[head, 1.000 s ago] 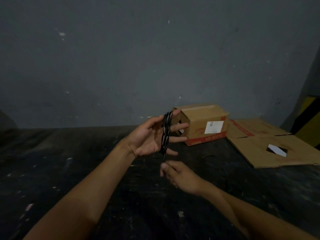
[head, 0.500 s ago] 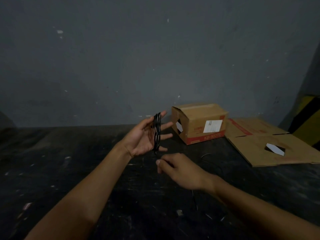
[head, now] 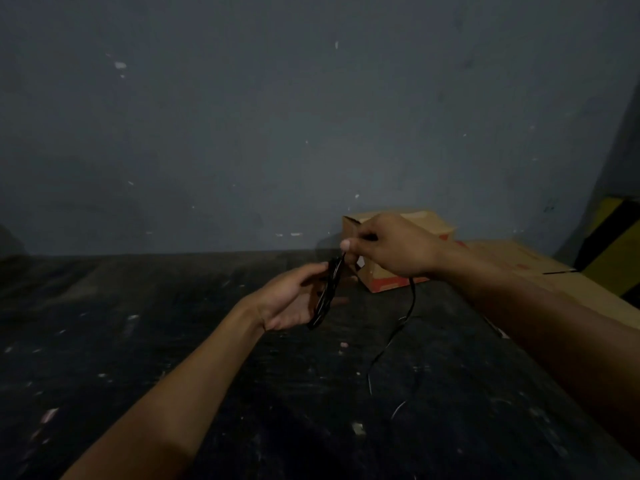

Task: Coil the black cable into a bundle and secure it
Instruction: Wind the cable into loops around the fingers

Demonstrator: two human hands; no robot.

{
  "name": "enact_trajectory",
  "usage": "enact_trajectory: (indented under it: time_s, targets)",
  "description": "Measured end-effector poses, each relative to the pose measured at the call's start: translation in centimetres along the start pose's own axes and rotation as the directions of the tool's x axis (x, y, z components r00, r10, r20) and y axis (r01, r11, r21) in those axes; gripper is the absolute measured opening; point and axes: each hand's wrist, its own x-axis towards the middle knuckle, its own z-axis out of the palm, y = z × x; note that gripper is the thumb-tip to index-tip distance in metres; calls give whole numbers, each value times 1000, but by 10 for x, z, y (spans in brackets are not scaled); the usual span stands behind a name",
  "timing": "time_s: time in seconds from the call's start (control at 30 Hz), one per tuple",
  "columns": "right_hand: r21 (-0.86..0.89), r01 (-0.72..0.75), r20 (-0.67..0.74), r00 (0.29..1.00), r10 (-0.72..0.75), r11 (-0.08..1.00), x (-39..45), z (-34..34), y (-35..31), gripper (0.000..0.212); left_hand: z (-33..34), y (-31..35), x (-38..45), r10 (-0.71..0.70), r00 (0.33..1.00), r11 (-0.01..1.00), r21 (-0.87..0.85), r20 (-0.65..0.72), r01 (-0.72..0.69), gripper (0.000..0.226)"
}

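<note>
Several loops of the black cable (head: 325,296) are wound around my left hand (head: 292,299), which is held palm up above the dark floor with its fingers inside the coil. My right hand (head: 391,247) is raised just above and to the right of the coil and pinches the cable at the coil's top end. From under my right hand the loose tail of the cable (head: 398,330) hangs down and trails onto the floor toward me.
A small cardboard box (head: 391,282) with red print stands by the grey wall, partly behind my right hand. Flattened cardboard (head: 540,271) lies on the floor to its right. A yellow and black striped post (head: 613,244) is at the far right edge.
My right hand rose from below the coil to above it, drawing the loose cable up over the coil's top. My left hand tilted and lowered a little with the coil.
</note>
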Motion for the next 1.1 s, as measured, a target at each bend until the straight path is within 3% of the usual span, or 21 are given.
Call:
enact_trajectory:
  time_s: [0.2, 0.33, 0.5, 0.63, 0.83, 0.97, 1.1]
  targets:
    - [22, -41, -70, 997, 42, 999, 12, -3, 19, 20, 10, 2, -9, -137, 986, 975, 190, 96, 117, 53]
    - [245, -55, -55, 996, 71, 968, 12, 9, 35, 22, 19, 7, -12, -136, 978, 976, 191, 161, 104, 46]
    - [499, -59, -7, 997, 72, 864, -1, 40, 50, 35, 22, 13, -11, -111, 944, 991, 102, 312, 82, 57]
    - [723, -126, 62, 991, 117, 680, -16, 66, 62, 34, 25, 20, -13, -72, 928, 995, 97, 364, 39, 54]
    - [674, -287, 148, 955, 256, 681, -33, 116, 80, 27, 24, 37, -16, 44, 901, 998, 15, 431, -56, 52]
    - [583, -267, 224, 961, 165, 767, -45, 149, 69, 29, 26, 50, -14, 111, 922, 994, -38, 372, -104, 54]
    - [608, -227, 268, 961, 72, 761, -51, 165, 42, 31, 27, 53, -10, 126, 931, 992, -18, 342, -127, 51]
